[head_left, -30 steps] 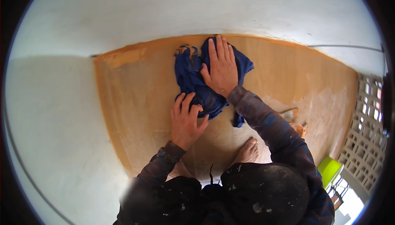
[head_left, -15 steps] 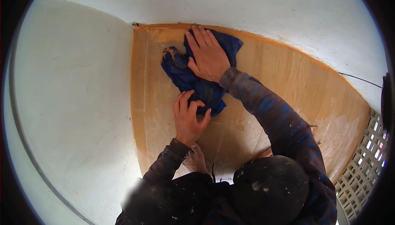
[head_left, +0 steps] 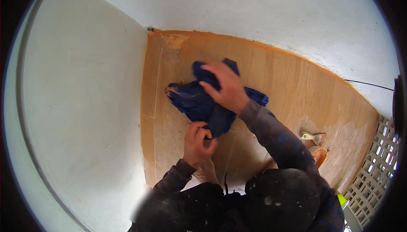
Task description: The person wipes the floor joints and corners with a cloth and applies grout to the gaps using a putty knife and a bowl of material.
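A dark blue cloth (head_left: 195,101), bunched and smeared with tan grout-like residue at its left end, lies on the wood-look tiled floor (head_left: 271,79). My right hand (head_left: 227,85) is blurred by motion; its fingers curl over a raised fold of the cloth and grip it. At the cloth's near end my left hand (head_left: 197,145) has its fingers bent and closed on the edge. Part of the cloth hides beneath my right hand and wrist.
White walls (head_left: 93,71) meet the floor along orange-smeared edges. To the right lies a putty knife (head_left: 313,138) beside an orange-stained container (head_left: 321,156), partly hidden by my right arm. A pale lattice basket (head_left: 373,168) and a green object (head_left: 341,199) are at the far right. My knees and foot are close below.
My right hand has come back from the far floor edge, going from flat to curled and gathering the cloth nearer. My left fingers have closed more. The putty knife has come into sight.
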### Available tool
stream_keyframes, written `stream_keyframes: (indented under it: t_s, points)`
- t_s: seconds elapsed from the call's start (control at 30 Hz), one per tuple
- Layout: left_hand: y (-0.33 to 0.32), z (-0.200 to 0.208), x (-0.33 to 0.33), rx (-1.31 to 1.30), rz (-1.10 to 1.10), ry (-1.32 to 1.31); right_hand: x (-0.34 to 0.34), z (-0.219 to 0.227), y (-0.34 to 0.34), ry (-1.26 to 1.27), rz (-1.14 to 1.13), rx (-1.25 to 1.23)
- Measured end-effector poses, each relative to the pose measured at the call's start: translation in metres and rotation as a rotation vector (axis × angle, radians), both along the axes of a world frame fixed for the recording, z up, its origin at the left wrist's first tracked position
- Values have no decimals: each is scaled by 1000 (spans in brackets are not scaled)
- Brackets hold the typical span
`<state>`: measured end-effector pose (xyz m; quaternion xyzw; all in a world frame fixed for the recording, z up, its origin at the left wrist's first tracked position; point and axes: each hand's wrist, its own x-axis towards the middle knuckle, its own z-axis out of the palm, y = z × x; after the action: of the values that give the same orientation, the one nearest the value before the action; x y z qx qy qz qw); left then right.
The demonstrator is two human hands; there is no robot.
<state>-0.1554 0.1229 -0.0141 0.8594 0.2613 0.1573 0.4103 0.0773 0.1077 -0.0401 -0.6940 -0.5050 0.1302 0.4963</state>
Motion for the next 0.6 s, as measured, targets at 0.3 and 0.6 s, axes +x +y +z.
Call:
stream_keyframes:
  t_s: [0.3, 0.6]
  points:
    - [10, 4, 84, 41, -295, -102, 60, -15, -41, -538, -282, -424]
    - [15, 0, 93, -34, -290, -66, 86, -22, -14, -542, -66, -370]
